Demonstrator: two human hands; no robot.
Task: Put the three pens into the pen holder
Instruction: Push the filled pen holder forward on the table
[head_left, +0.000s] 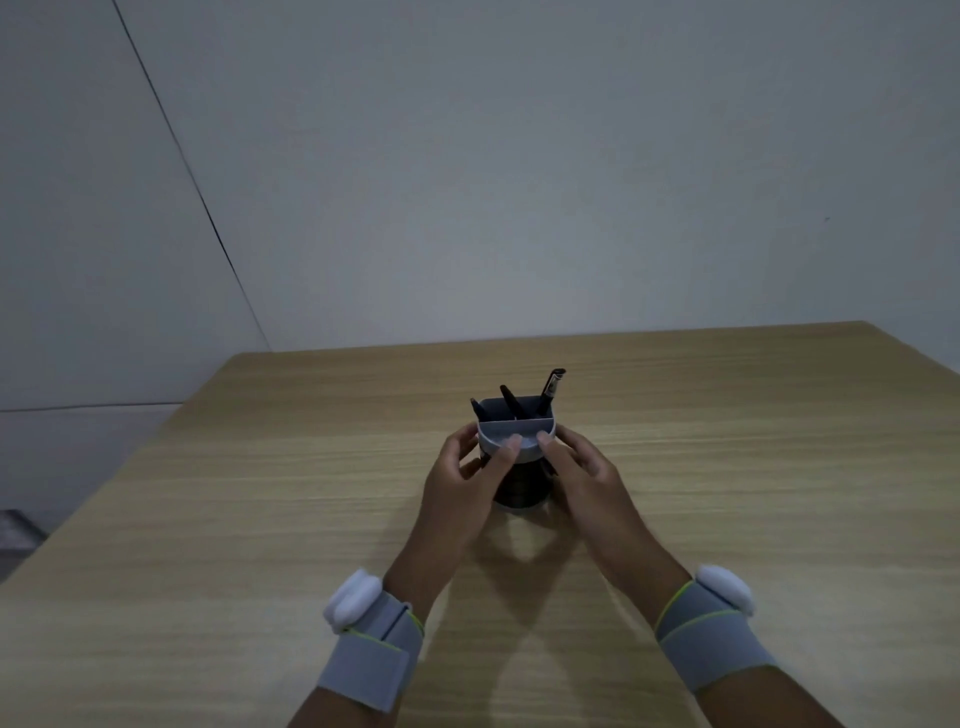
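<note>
A grey, round pen holder (511, 430) with an inner divider stands upright in the middle of the wooden table (727, 467). Three dark pens stick out of its far compartment: one at the left (478, 409), one in the middle (511, 401), and a taller one at the right (551, 387). My left hand (465, 486) wraps the holder's left side, with fingertips on the near rim. My right hand (584, 475) grips its right side, a fingertip touching the rim. The holder's lower body is partly hidden by my fingers.
The table's far edge runs along a plain grey wall (519, 182). Its left edge slants toward me, with floor (78, 457) beyond it. Both wrists carry grey straps with white pods.
</note>
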